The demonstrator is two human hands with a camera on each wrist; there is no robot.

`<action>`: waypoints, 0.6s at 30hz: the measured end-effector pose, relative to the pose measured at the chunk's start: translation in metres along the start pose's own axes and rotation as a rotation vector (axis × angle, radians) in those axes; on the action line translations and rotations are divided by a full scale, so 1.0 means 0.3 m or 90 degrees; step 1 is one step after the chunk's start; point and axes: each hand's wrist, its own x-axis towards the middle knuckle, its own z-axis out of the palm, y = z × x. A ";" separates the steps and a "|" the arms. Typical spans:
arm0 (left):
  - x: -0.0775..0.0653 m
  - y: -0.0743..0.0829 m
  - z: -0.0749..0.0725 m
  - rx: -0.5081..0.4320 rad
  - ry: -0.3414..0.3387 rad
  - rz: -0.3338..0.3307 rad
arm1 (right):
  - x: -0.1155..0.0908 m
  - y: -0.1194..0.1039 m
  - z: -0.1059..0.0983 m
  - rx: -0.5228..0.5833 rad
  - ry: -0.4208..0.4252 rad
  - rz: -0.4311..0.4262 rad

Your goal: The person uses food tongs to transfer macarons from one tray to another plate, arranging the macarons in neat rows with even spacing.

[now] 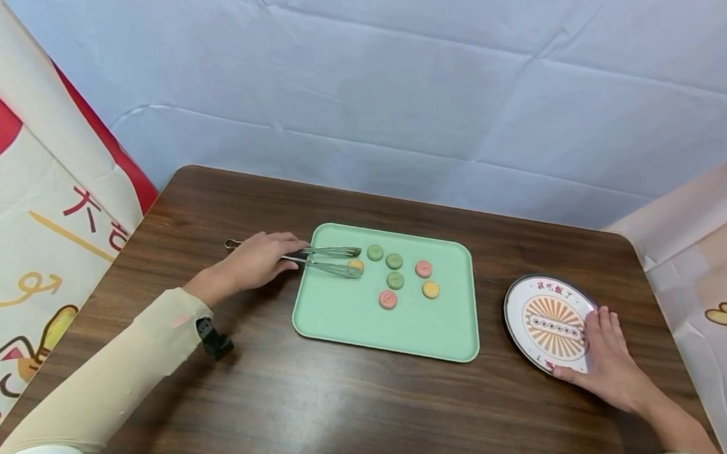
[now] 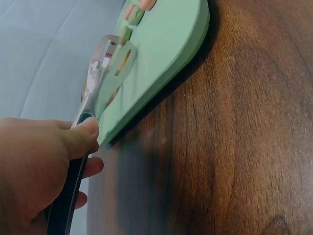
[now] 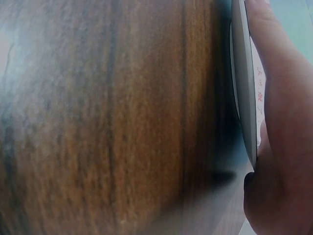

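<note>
My left hand (image 1: 261, 259) grips a pair of metal tongs (image 2: 93, 83) by their dark handles, thumb along one side. The slotted heads reach over the left part of a mint-green tray (image 1: 339, 323). Between the two heads lies a yellow macaron-like round (image 1: 356, 265), partly hidden by the lower one. Several green rounds (image 1: 394, 261) and two pink rounds (image 1: 423, 269) lie to its right, along with another yellow round (image 1: 431, 289). At the right, my right hand (image 1: 611, 364) rests on the rim of a printed white plate (image 1: 530, 313), fingers extended and thumb over the near rim.
Tray and plate both lie on a dark wooden table (image 1: 352, 407), with a gap between them. A pale cloth (image 1: 371, 102) hangs behind the far edge. Printed cloths (image 1: 43, 249) stand at both sides.
</note>
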 end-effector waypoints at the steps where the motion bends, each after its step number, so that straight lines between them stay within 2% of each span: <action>1: 0.002 0.000 0.002 0.003 0.001 0.002 | -0.001 0.000 0.001 0.000 -0.001 0.000; 13: 0.024 0.009 0.023 -0.015 0.020 0.031 | -0.001 0.000 0.000 0.000 -0.002 0.000; 18: 0.028 0.017 0.027 -0.025 0.020 0.027 | -0.002 -0.001 0.000 0.004 0.002 -0.005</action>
